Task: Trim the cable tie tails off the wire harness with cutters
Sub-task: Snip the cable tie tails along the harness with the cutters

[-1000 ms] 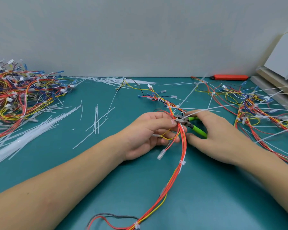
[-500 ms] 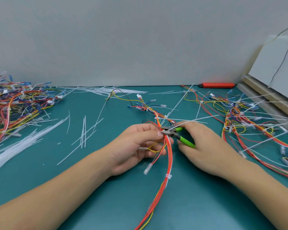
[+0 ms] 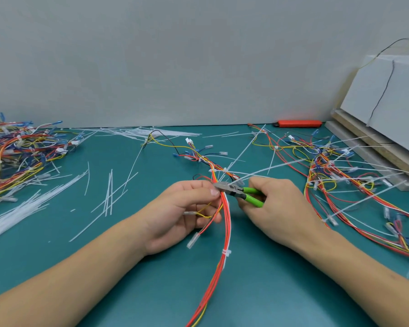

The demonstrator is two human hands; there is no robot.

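The left hand's fingers (image 3: 200, 190) were curled and pinched the wire harness (image 3: 226, 223) at the centre of the frame, thumb tip pressed against the red bundle just below the cutters' nose; the left hand (image 3: 175, 218) also cradled a loose yellow branch and a clear connector hanging beneath it. The right hand (image 3: 279, 208) wrapped its fingers round the green handles of the cutters (image 3: 236, 192), whose steel nose sat at the bundle where a white cable tie tail (image 3: 269, 169) ran up toward the right. Whether the blades had closed on the tail could not be told. To do this cut well, I judged, the flat face of the blades should sit flush against the tie head so no sharp stub remained, with the red and yellow wires held clear of the edges by the pinching fingers, and the squeeze kept short and firm so the tail dropped rather than flew. A lower tie (image 3: 226, 252) on the same harness, below centre, already looked trimmed. Outward, the teal counter (image 3: 151, 291) carried scattered cut tails (image 3: 109, 197) at left, a heap of harnesses (image 3: 17, 154) at the far left, another tangle with long untrimmed tails (image 3: 340, 175) at right, and an orange tool (image 3: 298, 123) by the wall. No brand, label or writing could be read anywhere.
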